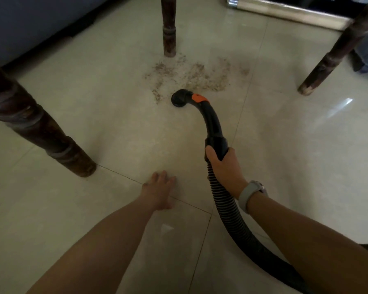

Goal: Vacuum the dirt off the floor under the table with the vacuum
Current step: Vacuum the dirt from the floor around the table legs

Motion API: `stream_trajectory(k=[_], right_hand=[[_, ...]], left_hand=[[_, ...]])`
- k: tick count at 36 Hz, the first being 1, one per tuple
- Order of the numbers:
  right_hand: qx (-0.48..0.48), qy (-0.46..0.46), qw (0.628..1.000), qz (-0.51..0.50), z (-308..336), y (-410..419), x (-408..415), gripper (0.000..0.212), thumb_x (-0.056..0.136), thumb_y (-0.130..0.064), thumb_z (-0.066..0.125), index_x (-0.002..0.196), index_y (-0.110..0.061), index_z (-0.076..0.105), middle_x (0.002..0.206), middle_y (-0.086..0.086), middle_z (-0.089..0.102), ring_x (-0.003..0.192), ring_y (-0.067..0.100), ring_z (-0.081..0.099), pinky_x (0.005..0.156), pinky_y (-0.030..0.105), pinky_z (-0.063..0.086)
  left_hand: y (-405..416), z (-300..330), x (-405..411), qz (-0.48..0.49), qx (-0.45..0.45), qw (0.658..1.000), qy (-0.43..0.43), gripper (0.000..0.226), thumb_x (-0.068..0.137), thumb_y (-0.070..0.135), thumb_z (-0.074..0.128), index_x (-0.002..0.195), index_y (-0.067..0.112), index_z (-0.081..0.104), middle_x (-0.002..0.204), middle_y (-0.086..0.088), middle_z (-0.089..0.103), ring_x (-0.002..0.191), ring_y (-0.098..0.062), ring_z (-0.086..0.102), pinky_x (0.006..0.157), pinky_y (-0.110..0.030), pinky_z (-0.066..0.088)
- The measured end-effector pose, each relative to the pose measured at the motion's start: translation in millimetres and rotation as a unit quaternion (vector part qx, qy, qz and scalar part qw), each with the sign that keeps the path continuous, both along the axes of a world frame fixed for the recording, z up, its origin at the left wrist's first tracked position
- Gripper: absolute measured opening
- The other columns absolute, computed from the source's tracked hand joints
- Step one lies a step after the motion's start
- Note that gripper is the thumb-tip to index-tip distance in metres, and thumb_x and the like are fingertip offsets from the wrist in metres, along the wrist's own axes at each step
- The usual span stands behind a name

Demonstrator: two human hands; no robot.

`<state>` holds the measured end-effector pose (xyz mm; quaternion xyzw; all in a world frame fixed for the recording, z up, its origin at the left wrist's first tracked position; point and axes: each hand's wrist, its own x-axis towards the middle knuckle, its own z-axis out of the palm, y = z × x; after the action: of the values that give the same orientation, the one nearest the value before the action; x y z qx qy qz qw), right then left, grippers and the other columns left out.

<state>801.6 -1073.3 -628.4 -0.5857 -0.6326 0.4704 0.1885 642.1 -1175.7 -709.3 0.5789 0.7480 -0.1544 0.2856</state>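
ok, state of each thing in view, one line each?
vacuum nozzle: at the near edge of the dirt
dirt: still scattered on the tiles
vacuum hose: trails back along the floor
right hand: grips the hose cuff
left hand: fingers straight, flat on the floor

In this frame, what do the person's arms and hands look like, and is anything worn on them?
Both forearms are bare, with no sleeves in view. The left hand wears nothing that shows: no glove, ring or band. The right hand is also ungloved; on its wrist sits a watch with a pale grey strap and a rounded case. No other markings are visible.
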Motion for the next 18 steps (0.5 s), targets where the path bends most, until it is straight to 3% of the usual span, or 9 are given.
stream_trajectory(k=[3,6,9,15,18], right_hand=[[-0.002,0.021,1.000,-0.015,0,-4,-5,0.045,0.091,-0.048,0.053,0.098,-0.004,0.057,0.076,0.011,0.062,0.066,0.032,0.064,0.060,0.039,0.057],[-0.030,0.040,0.998,-0.036,3,-8,-10,0.037,0.093,-0.045,0.051,0.083,-0.010,0.055,0.082,0.025,0.063,0.074,0.044,0.064,0.064,0.051,0.057],[-0.048,0.048,0.997,-0.048,7,-13,-14,0.037,0.093,-0.045,0.051,0.076,-0.012,0.053,0.079,0.025,0.060,0.076,0.047,0.063,0.066,0.055,0.056],[-0.077,0.051,0.995,-0.027,-1,-29,-15,0.037,0.093,-0.045,0.050,0.083,-0.010,0.053,0.081,0.024,0.060,0.070,0.036,0.061,0.066,0.051,0.057],[-0.082,0.041,0.996,-0.015,-13,-37,-14,0.044,0.092,-0.049,0.051,0.098,-0.006,0.052,0.087,0.024,0.062,0.075,0.037,0.064,0.067,0.048,0.058]], left_hand=[[2,9,-18,0.019,-0.022,1.000,0.000,0.098,0.081,0.044,0.070,0.152,0.029,0.003,0.160,-0.006,-0.004,0.146,-0.032,0.002,0.110,-0.051,0.032],[7,19,-35,0.022,-0.030,0.999,0.006,0.100,0.082,0.046,0.068,0.152,0.030,-0.002,0.160,-0.006,-0.008,0.147,-0.033,0.001,0.111,-0.052,0.029],[10,27,-49,0.019,-0.017,1.000,0.006,0.100,0.082,0.045,0.069,0.152,0.029,-0.002,0.160,-0.006,-0.006,0.147,-0.032,0.002,0.111,-0.051,0.029],[-3,21,-65,0.056,-0.007,0.998,-0.004,0.101,0.083,0.046,0.068,0.152,0.030,-0.003,0.160,-0.006,-0.010,0.147,-0.032,-0.001,0.112,-0.052,0.029],[-20,6,-67,0.097,-0.018,0.995,0.001,0.104,0.079,0.050,0.070,0.151,0.033,-0.003,0.159,-0.006,-0.014,0.146,-0.033,-0.004,0.110,-0.054,0.029]])
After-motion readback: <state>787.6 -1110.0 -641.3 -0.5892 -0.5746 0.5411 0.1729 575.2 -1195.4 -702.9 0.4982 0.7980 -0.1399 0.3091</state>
